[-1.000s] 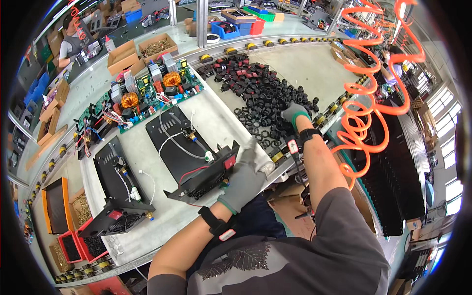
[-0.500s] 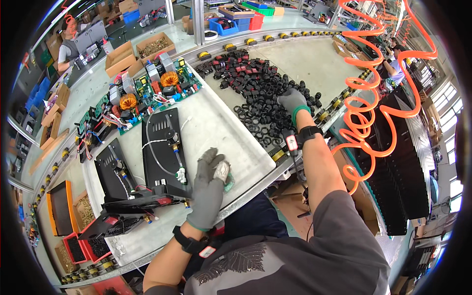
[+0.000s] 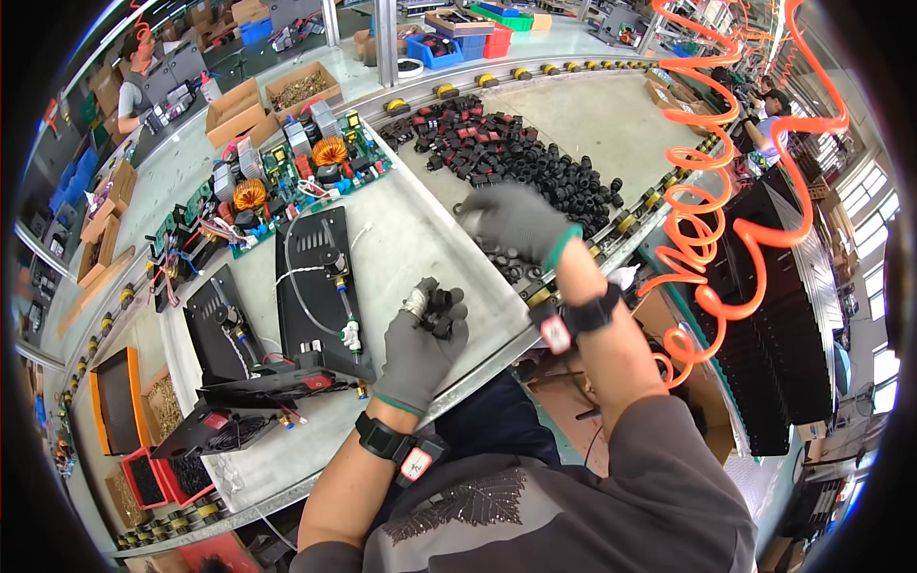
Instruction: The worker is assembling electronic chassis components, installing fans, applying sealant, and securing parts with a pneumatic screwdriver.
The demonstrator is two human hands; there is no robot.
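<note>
My left hand [image 3: 416, 355], in a grey glove with a worn whitish fingertip, is turned up over the pale board [image 3: 411, 224]. Its fingers curl around a few small black plastic fittings [image 3: 440, 307]. My gloved right hand [image 3: 523, 224] is smeared by motion above the near part of a heap of round black fittings [image 3: 571, 183] and rings [image 3: 514, 265]. Its fingers point left, and whether they hold anything does not show. Left of my left hand lie black metal panels [image 3: 310, 258] with a clear tube and a valve [image 3: 351, 334].
Circuit boards with copper coils [image 3: 250, 196] line the board's far side. Black and red switch-like parts [image 3: 458, 129] lie beyond the fittings. Coiled orange air hoses [image 3: 702, 191] hang at right, near stacked black panels [image 3: 764, 315]. Red bins [image 3: 186, 477] stand at lower left.
My left hand has turned up, and black fittings now show in it. The right hand has drawn back left and nearer from the heap.
</note>
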